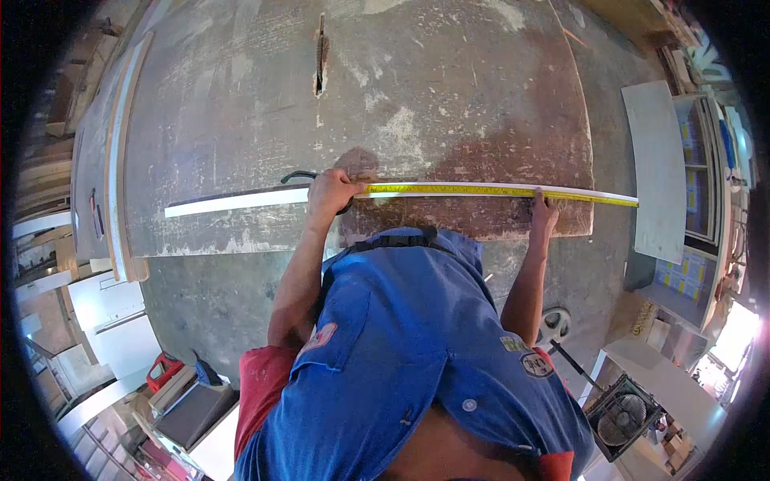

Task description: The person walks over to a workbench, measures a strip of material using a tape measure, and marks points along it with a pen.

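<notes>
A long, narrow white strip (233, 202) lies crosswise on the worn table, its right end reaching past the table's edge. Along it runs the yellow blade of a tape measure (449, 189), pulled out to the strip's right end. My left hand (329, 192) is closed on the tape measure where the blade starts; the case is mostly hidden under the hand. A dark curved strap (298, 176) sticks out beside it. Farther right, my right hand (545, 212) has curled fingers, gripping blade and strip together near the table's right edge.
The scuffed table (241, 104) has a slot with a saw blade (321, 60) in it. A long board (124, 160) lies along its left side. To the right stand a pale panel (654, 168) and a cabinet (698, 200). A fan-like machine (622, 418) sits behind at right.
</notes>
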Tool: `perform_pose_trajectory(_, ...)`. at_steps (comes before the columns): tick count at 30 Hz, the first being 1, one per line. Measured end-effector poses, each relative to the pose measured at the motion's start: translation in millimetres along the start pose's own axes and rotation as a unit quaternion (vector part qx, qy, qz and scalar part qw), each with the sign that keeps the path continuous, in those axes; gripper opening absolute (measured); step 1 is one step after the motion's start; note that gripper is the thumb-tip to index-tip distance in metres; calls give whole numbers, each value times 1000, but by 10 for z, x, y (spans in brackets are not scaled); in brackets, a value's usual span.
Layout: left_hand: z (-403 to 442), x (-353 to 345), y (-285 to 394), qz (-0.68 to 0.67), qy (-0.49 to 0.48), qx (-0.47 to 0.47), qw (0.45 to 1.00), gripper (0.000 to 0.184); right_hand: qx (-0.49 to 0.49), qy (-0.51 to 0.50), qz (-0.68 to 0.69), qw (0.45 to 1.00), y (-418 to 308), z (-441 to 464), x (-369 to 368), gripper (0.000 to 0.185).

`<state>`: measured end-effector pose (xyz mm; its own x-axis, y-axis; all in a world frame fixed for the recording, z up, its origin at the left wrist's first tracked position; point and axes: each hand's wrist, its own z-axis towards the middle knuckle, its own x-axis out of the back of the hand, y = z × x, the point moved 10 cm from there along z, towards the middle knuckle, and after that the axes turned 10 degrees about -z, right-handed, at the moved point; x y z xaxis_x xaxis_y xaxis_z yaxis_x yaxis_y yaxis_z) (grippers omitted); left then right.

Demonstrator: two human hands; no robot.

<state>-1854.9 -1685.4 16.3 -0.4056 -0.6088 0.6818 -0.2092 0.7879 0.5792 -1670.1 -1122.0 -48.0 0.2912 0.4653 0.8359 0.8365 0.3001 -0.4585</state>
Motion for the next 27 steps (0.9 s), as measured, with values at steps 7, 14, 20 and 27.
perform_pose_trajectory(7,-96,70,33,-61,-10,-75,995,38,10,15,55,998,-59,-171,139,48)
perform_pose_trajectory(14,-449,116,67,-206,-168,-77,961,28,-90,-54,577,810,127,-245,402,14)
perform_pose_trajectory(20,-586,193,53,-268,-218,-61,937,32,6,-108,528,842,-618,-565,702,17)
perform_pose_trajectory(27,-649,-42,863,-306,-153,-254,905,24,85,-434,323,837,-1763,-2247,-886,22)
